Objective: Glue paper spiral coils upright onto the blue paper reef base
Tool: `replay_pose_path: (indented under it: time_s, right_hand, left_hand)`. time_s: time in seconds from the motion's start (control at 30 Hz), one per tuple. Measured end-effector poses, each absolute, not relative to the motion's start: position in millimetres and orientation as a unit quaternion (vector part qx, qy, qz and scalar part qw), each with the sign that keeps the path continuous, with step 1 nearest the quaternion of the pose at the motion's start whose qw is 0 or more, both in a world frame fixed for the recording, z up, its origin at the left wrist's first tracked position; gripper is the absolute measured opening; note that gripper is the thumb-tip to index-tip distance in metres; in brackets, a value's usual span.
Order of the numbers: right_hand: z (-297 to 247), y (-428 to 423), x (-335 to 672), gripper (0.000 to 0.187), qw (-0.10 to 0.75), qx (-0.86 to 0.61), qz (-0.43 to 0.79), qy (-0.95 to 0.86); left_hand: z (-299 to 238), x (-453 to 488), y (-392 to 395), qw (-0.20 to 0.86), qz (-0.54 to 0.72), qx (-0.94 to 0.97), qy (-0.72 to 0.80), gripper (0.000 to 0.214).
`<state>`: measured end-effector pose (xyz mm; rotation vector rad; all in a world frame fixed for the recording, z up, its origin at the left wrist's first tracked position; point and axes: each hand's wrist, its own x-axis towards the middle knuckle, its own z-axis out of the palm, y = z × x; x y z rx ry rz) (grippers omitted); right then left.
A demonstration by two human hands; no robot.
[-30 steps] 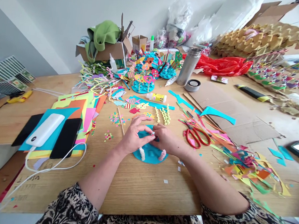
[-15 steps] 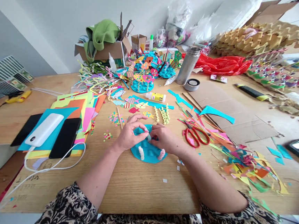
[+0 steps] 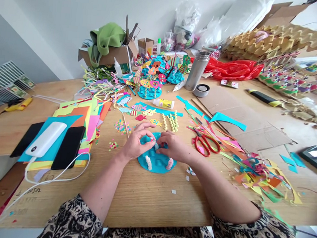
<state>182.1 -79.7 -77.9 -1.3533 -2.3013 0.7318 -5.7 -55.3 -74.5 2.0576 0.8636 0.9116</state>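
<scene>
A round blue disc (image 3: 158, 168) with raised blue bits lies on the table in front of me. Two short twisted stalks stand on its near side, a white one (image 3: 148, 162) and a pale pink one (image 3: 169, 163). Over the disc's far left part, my left hand (image 3: 137, 142) is closed in a pinch, thumb against forefinger. My right hand (image 3: 175, 146) meets it from the right with its fingers curled down. A small pale bit (image 3: 156, 145) shows between the fingertips; its kind and which hand grips it are hidden.
Red-handled scissors (image 3: 206, 143) and paper scraps lie to the right. Beyond the disc are yellow twisted strips (image 3: 172, 121), paper fish (image 3: 149, 112) and a glue bottle (image 3: 164, 103). A steel flask (image 3: 197, 71) stands behind. Left are coloured papers, a phone (image 3: 68, 148) and a white power bank (image 3: 46, 138).
The view has shifted slightly. My hands keep nearly the same pinching pose over the disc, with the right fingers moved a little and the pale bit still between them.
</scene>
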Motion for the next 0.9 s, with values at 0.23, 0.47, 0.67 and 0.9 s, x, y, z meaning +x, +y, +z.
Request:
replay_pose_path:
  time_s: [0.23,0.47,0.67,0.9]
  right_hand:
    - [-78,-79,187,0.008,0.238,-0.454,0.31,-0.801]
    - [-79,-81,183,0.01,0.24,-0.436,0.247,-0.831]
    - [-72,-81,187,0.007,0.217,-0.448,0.284,-0.82]
    - [-67,-77,197,0.018,0.189,-0.473,0.317,-0.8]
  left_hand:
    - [-75,-5,-55,0.346,0.354,0.802,0.335,0.005]
    - [-76,-4,-55,0.34,0.352,0.806,0.334,0.006]
    - [-75,-5,-55,0.345,0.352,0.801,0.34,0.006]
    - [-70,-5,-57,0.357,0.353,0.803,0.321,0.015]
